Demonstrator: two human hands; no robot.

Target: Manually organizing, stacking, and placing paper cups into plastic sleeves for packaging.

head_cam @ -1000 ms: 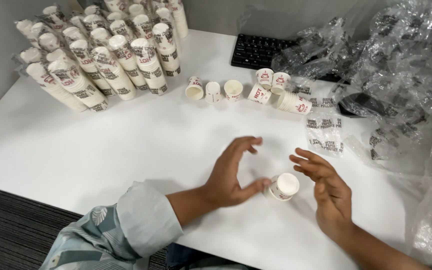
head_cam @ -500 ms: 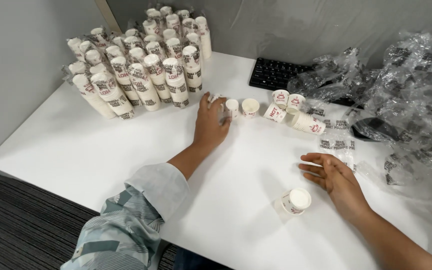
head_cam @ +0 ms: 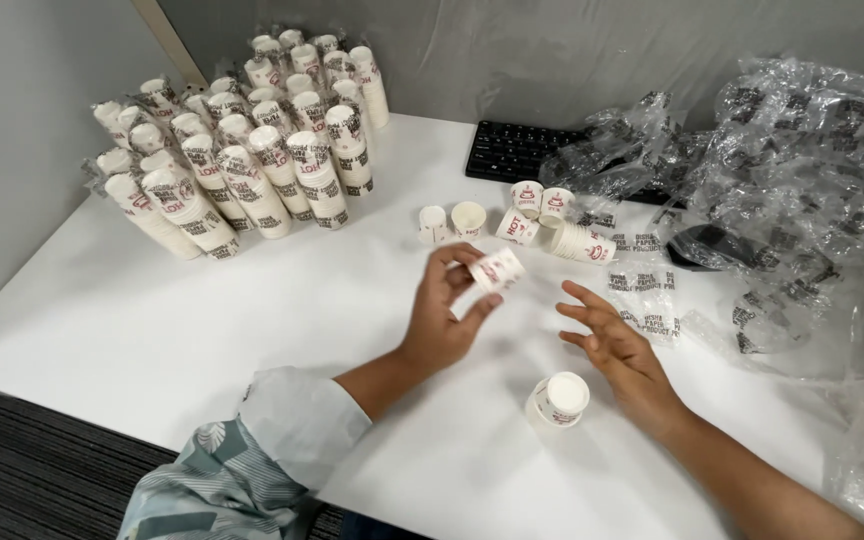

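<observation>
My left hand (head_cam: 447, 315) holds a small white paper cup (head_cam: 497, 268) with red print, lifted above the white table (head_cam: 152, 330). My right hand (head_cam: 617, 345) hovers open to the right of it, fingers spread, holding nothing. Just below the right hand, an upside-down short stack of paper cups (head_cam: 560, 397) stands on the table. Behind the hands, several loose cups (head_cam: 470, 218) and a short lying stack (head_cam: 582, 243) sit in a row.
Many wrapped stacks of paper cups (head_cam: 252, 170) lie piled at the back left against the grey wall. A black keyboard (head_cam: 517, 152) sits at the back. Crumpled clear plastic wrappers (head_cam: 802, 190) cover the right side. Flat printed wrappers (head_cam: 647, 290) lie near my right hand.
My left hand reached to the row of loose cups, picked one up and drew back toward me with it. My right hand lifted slightly beside the upside-down stack.
</observation>
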